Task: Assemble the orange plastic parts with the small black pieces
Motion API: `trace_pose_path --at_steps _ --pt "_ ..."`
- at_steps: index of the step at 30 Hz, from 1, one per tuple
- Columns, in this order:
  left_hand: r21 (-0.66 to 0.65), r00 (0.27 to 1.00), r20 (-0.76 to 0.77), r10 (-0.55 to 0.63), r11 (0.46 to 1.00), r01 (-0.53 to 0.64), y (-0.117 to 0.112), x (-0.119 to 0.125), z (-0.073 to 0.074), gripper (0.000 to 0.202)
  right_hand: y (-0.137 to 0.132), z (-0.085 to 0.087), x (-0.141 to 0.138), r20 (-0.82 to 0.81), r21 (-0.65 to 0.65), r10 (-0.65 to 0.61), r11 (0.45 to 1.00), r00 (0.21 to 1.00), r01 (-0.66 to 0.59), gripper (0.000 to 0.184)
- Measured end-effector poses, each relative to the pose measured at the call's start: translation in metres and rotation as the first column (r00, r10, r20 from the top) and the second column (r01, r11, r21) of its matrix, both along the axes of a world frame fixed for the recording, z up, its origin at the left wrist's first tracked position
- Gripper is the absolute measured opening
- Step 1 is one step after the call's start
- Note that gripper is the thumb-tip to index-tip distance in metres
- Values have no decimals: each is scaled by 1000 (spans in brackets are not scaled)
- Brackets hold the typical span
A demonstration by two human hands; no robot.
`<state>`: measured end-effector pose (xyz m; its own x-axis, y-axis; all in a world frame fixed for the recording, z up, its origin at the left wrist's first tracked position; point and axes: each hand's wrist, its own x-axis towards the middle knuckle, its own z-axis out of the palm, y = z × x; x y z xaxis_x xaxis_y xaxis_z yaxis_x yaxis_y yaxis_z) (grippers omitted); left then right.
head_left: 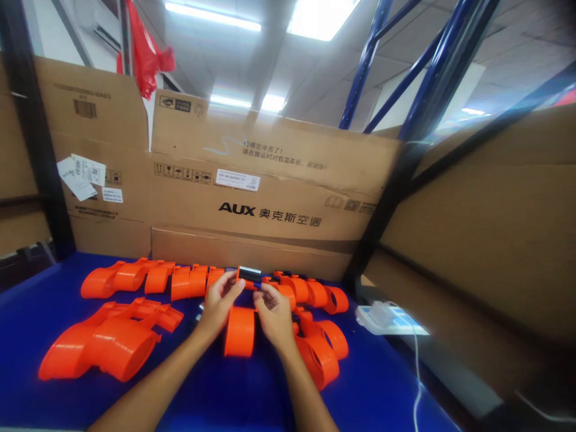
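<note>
My left hand (221, 302) pinches the left edge of an orange tape dispenser (243, 281), thumb on top. The dispenser's head bears a black plate with a pale toothed edge facing away from me. At its right side, my right hand (275, 313) has thumb and fingers closed on the head, beside a small dark blue part. Just below and between my hands is a wide orange ring (240, 333); whether it joins the held head cannot be made out. More orange dispensers (130, 348) lie to the left, and others (321, 354) to the right of my right forearm.
A row of orange dispensers (159, 279) lines the back of the blue table (189, 402). Behind stands a cardboard panel (270, 180) between dark posts. At the right edge are a white power strip (391, 321) and its cable (416, 372).
</note>
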<state>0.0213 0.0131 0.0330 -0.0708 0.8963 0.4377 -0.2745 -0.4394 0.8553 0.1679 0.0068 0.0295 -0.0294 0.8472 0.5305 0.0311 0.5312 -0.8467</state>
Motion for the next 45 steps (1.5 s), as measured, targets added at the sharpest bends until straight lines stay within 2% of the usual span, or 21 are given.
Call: trace_pose_path --at_steps 9,25,30,33,35,38,42,45 --pt "-32 999 24 39 999 -38 -2 1 -1 40 -3 3 0 46 -14 35 999 998 -34 24" --pt "-39 999 -21 -29 999 28 -7 0 4 43 -6 9 7 90 -37 23 999 996 -20 25" --pt "-55 998 64 -25 998 28 -11 0 9 35 -3 3 5 23 -51 -9 999 1000 11 16" --pt "-106 981 172 -92 988 111 -16 0 12 34 -3 0 3 17 -64 -16 998 1000 17 11" --pt "-145 956 277 -101 979 145 -18 -1 15 35 -4 1 4 52 -60 -19 998 998 22 10" --pt "-192 923 381 -45 973 127 -16 -6 18 39 -5 3 12 121 -41 -46 998 992 52 9" --pt "-225 906 422 -4 968 110 -11 -14 19 42 -6 3 27 262 25 -103 995 960 100 4" --pt "-214 908 419 10 973 88 -8 -16 17 43 -8 0 31 463 67 -110 994 880 89 9"
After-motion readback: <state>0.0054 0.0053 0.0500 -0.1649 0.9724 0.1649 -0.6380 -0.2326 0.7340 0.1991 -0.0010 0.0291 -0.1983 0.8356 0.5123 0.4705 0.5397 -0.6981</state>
